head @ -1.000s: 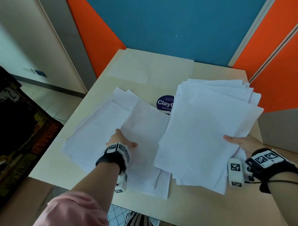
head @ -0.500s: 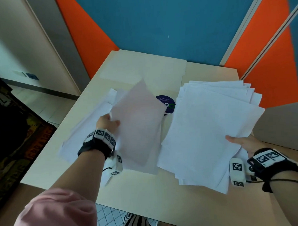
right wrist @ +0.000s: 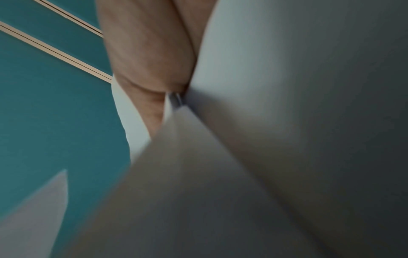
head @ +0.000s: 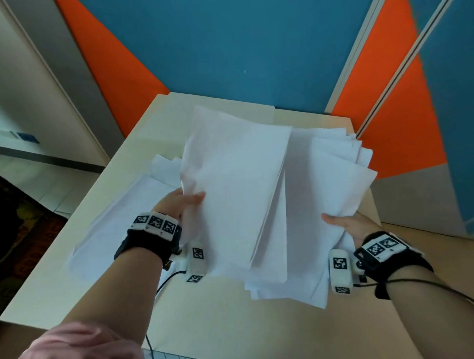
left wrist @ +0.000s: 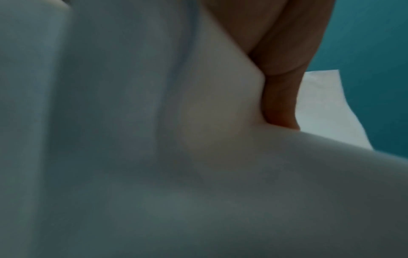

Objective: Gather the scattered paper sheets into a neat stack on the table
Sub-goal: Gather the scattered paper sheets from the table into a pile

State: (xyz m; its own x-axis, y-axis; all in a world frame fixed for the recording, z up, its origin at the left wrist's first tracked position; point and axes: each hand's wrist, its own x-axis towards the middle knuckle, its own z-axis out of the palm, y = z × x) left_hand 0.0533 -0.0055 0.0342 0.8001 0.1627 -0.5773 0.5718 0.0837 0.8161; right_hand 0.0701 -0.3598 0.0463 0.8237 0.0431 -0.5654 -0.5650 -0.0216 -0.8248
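Observation:
My left hand (head: 186,202) grips a bunch of white sheets (head: 238,184) by their left edge and holds them lifted over the middle of the table. My right hand (head: 341,223) holds a thicker, fanned stack of sheets (head: 336,180) at its near right edge, thumb on top. The lifted bunch overlaps the left side of that stack. More loose sheets (head: 128,211) lie flat on the table's left side. In the left wrist view the paper (left wrist: 154,157) fills the picture beside my fingers (left wrist: 280,97). In the right wrist view my fingers (right wrist: 145,57) pinch the paper (right wrist: 287,122).
The beige table (head: 223,323) stands against a blue and orange wall (head: 238,43). Its near edge and left edge drop to a tiled floor (head: 48,179). A grey panel (head: 416,198) stands at the right.
My left hand has lifted a bunch of sheets off the left pile and carried it right, over the stack in my right hand. The blue sticker is now covered.

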